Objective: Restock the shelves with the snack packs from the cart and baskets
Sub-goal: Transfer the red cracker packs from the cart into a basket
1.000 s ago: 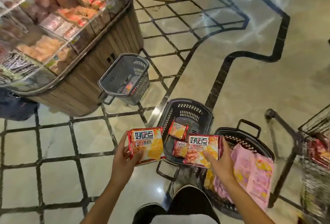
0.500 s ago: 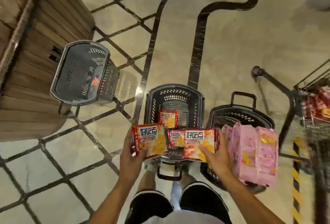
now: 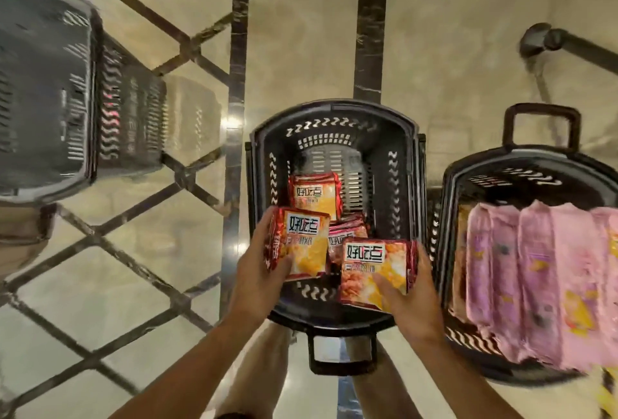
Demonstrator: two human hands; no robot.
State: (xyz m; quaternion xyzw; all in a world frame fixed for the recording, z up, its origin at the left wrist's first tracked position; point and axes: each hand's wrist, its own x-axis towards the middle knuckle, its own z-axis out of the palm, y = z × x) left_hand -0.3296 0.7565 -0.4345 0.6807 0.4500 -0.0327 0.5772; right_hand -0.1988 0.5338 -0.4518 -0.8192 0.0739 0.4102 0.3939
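My left hand [image 3: 259, 273] grips a red and yellow snack pack [image 3: 301, 243] by its left edge. A matching snack pack [image 3: 376, 268] is held in my right hand [image 3: 409, 301]. Both packs hover over the near end of a black basket [image 3: 334, 121] standing on the floor in front of my feet. Two more red packs lie inside it: one [image 3: 316, 196] flat near the middle, another [image 3: 344, 234] partly hidden under the held packs. To the right, a second black basket [image 3: 535, 164] holds a row of pink snack packs [image 3: 541, 285].
A grey basket [image 3: 46, 91] stands at the left on the tiled floor, with something red showing through its side. A dark cart frame tube [image 3: 555, 40] crosses the upper right corner. My legs are below the middle basket's handle [image 3: 341, 351].
The view has tilted down and closer to the baskets, so the shelf unit is out of sight. Both hands have lowered their packs over the middle basket.
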